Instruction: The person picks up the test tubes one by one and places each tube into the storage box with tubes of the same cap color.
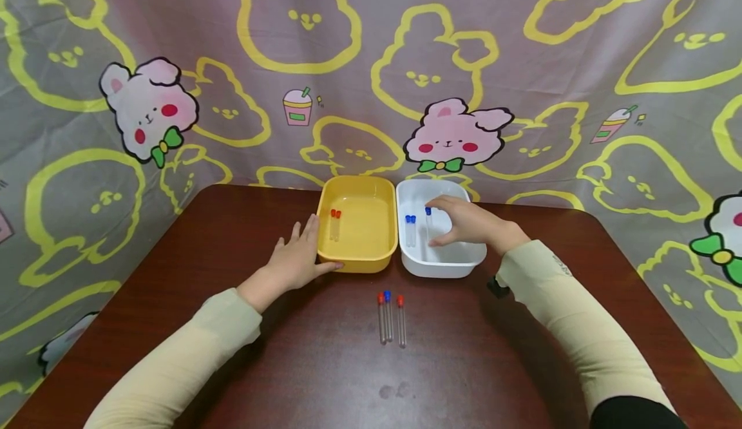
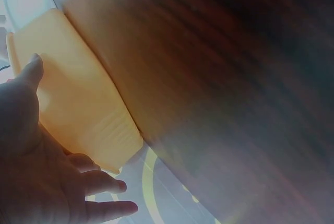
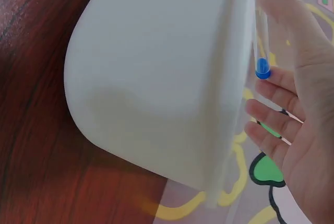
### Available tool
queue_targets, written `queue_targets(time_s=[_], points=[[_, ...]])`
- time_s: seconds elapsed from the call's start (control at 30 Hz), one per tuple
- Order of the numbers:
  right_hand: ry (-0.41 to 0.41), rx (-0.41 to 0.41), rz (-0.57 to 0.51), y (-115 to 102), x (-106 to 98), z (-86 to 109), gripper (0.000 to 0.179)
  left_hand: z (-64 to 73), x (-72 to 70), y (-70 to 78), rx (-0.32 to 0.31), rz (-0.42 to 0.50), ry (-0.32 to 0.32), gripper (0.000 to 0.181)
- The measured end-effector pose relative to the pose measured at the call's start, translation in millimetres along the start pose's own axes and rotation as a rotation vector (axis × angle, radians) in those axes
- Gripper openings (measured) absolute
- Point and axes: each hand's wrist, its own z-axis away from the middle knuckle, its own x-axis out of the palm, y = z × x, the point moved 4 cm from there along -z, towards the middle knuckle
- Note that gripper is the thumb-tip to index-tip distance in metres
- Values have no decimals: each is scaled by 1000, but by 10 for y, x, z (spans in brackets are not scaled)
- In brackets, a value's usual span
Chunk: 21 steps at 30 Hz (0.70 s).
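Note:
Over the white bin (image 1: 440, 270), my right hand (image 1: 472, 219) holds a clear test tube (image 1: 429, 226) lengthwise between thumb and forefinger. Its blue cap (image 3: 263, 68) meets the forefinger, while the other fingers spread loosely. Two more blue-capped tubes (image 1: 411, 230) lie side by side in that bin. My left hand (image 1: 294, 255) touches the near left corner of the yellow bin (image 1: 362, 265), thumb along its front and fingers fairly straight by its left side. Inside the yellow bin are two red-capped tubes (image 1: 335, 226).
On the brown table (image 1: 324, 358), in front of the bins, lie a blue-capped tube (image 1: 389, 319) and two red-capped ones, one being the right-hand tube (image 1: 402, 323). A patterned curtain (image 1: 348, 94) hangs behind the table. The two bins stand side by side near the back edge.

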Motion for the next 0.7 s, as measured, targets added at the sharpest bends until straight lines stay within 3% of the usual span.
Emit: queue_targets(time_s=[0.7], points=[[-102, 48, 30, 137, 256, -282, 83, -2, 8, -17, -8, 3, -14, 117]])
